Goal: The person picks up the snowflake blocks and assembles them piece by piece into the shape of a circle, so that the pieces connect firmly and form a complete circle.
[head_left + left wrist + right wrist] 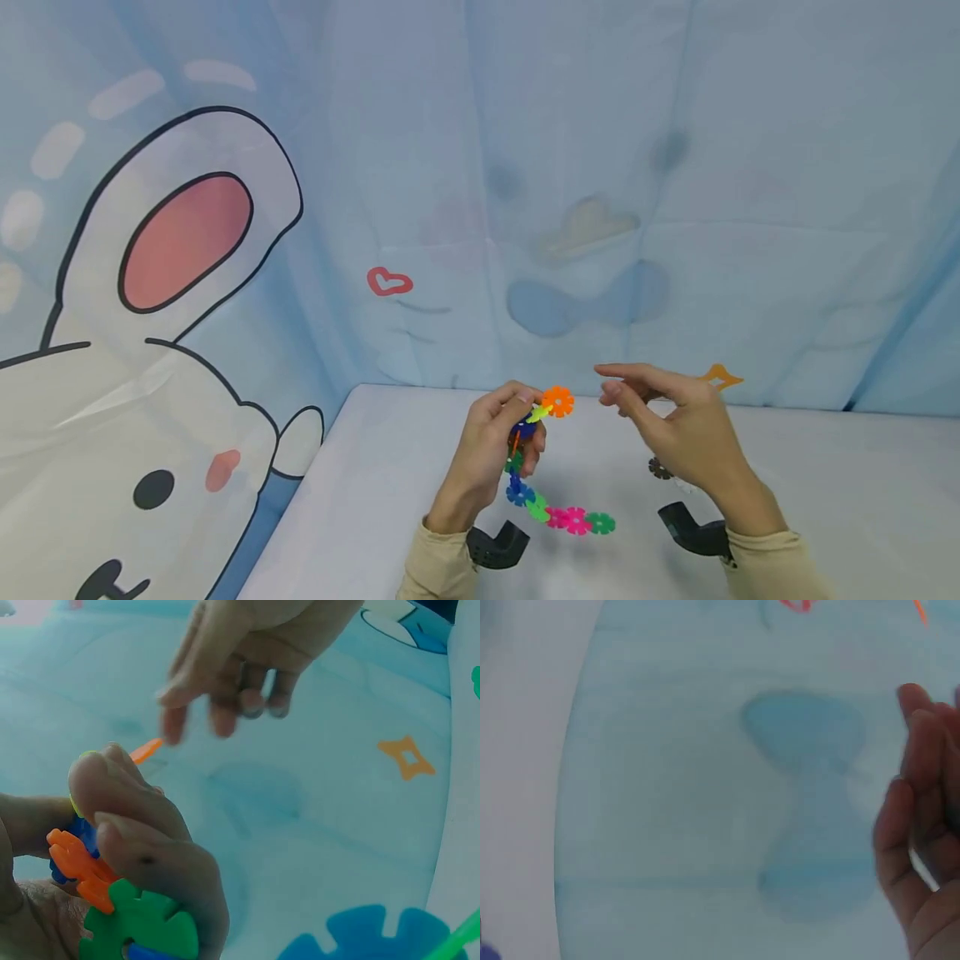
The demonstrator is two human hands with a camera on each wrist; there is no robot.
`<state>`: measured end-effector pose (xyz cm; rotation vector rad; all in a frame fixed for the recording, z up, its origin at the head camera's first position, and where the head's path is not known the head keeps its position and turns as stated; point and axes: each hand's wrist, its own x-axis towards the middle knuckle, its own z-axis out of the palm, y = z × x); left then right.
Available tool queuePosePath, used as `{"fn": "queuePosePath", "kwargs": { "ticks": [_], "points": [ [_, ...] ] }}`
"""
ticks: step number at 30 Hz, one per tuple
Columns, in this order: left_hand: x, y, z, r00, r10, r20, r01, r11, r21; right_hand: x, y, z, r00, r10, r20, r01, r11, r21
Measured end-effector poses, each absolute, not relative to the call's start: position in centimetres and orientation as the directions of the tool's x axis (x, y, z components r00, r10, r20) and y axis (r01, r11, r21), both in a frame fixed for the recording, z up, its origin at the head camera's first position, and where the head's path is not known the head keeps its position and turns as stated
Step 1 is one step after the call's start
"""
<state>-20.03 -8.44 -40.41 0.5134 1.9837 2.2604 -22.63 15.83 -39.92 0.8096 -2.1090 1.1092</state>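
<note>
Head view shows a chain of snowflake discs (551, 492), its top orange disc (558, 402) raised above the table (825, 500) and its lower green and pink discs trailing down onto the surface. The left hand (491, 450) pinches the chain's upper part between curled fingers and thumb. The right hand (675, 425) hangs just beside the orange disc, apart from it, fingers loosely spread and holding nothing, with a dark disc (660, 468) lying on the table below it.

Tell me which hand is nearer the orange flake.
Left. The left hand holds the chain right beside the orange flake at its top; the right hand is empty, off to the flake's right, apart from it.
</note>
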Motion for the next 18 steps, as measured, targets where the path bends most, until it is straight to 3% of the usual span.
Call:
{"fn": "queuePosePath", "kwargs": {
  "ticks": [3,7,9,12,18],
  "points": [
    [-20.2,-8.7,-40.6,-0.945,0.268,0.186,0.142,-0.173,0.975,-23.8,18.5,-40.7,-0.755,-0.253,0.605,-0.618,0.584,-0.527],
    [-20.5,-8.9,-40.7,-0.956,0.241,0.165,0.11,-0.226,0.968,-25.6,21.8,-42.8,-0.92,-0.325,0.221,-0.393,0.731,-0.558],
    [-20.6,-9.0,-40.8,-0.962,0.228,0.15,0.089,-0.258,0.962,-26.5,22.9,-44.2,-0.936,-0.35,0.039,-0.311,0.772,-0.554],
    [-20.8,-9.0,-40.9,-0.97,0.213,0.118,0.051,-0.298,0.953,-27.3,23.4,-46.0,-0.926,-0.356,-0.122,-0.231,0.793,-0.564],
    [-21.0,-9.2,-41.1,-0.975,0.209,0.081,-0.001,-0.366,0.931,-27.5,22.5,-47.8,-0.931,-0.299,-0.209,-0.138,0.819,-0.556]
  ]
}}
